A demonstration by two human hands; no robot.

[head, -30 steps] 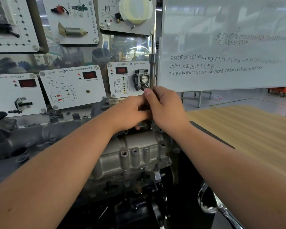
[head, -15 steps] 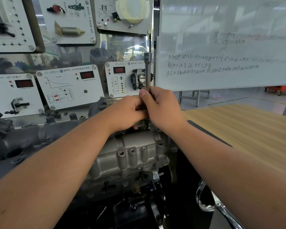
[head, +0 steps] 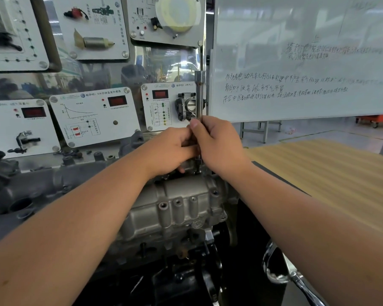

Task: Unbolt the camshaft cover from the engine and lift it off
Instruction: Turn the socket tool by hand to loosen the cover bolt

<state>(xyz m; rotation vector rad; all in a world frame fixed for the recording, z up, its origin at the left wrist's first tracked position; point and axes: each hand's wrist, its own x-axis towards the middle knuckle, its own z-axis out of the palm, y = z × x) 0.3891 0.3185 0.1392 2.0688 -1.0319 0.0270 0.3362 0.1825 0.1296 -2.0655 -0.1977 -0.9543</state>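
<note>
The grey cast camshaft cover (head: 177, 208) lies on top of the engine in the middle of the view, with several bolt bosses along its near edge. A long steel socket extension (head: 200, 93) stands upright over the cover's far right corner. My right hand (head: 219, 146) grips its lower shaft, thumb up against it. My left hand (head: 175, 149) pinches the same shaft from the left, just below. The tool's tip meets the cover at a bolt (head: 197, 171), mostly hidden by my hands.
White training panels (head: 93, 115) with sensors and a throttle body (head: 187, 106) stand behind the engine. A whiteboard (head: 296, 58) rises at the right, above a wooden table (head: 329, 173). A chrome handle (head: 296, 281) sticks out at the lower right. Dark engine parts (head: 20, 191) lie left.
The view has drifted slightly, so the hands and tool sit a little left of where they were. Both hands keep their hold on the upright extension.
</note>
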